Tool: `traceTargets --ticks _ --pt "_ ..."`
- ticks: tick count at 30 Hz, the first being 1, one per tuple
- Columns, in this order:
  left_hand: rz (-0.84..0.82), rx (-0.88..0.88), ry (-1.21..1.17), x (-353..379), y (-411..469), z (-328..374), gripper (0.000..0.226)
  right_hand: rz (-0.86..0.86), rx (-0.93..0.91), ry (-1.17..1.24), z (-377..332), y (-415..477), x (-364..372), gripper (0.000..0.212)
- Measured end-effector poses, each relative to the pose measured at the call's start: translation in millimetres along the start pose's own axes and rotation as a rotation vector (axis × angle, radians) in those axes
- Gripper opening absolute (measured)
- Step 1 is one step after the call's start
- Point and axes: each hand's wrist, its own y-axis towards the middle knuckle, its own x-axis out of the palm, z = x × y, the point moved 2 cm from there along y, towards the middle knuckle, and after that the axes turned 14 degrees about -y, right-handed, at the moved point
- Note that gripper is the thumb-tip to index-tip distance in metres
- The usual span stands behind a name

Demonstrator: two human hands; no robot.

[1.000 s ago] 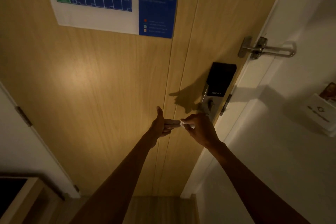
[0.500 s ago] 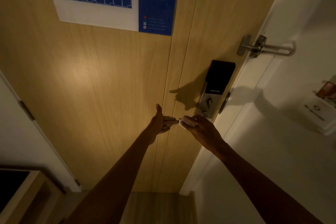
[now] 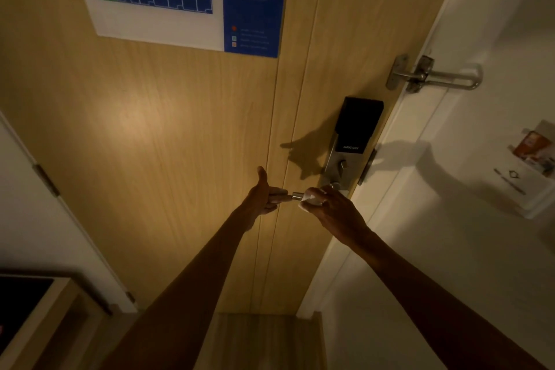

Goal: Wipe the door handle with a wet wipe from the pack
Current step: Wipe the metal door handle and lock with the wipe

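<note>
Two hands meet at the door handle (image 3: 298,197) under the smart lock (image 3: 357,126). My right hand (image 3: 327,204) is clamped around the lever with the wet wipe (image 3: 309,199) bunched inside. My left hand (image 3: 264,197) pinches the free tip, likely steadying it.
</note>
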Motion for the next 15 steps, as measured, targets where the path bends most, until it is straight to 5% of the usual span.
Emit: traceTargets --ticks 9,15 --pt "-0.025 0.076 0.085 1.9 -0.4 -2.6 0.067 0.008 0.079 0.081 5.1 -5.2 -4.5 0.034" --pt "0.038 0.249 0.173 7.3 -3.6 -8.4 0.047 0.139 0.628 0.717 24.2 -2.9 -20.2 0.02"
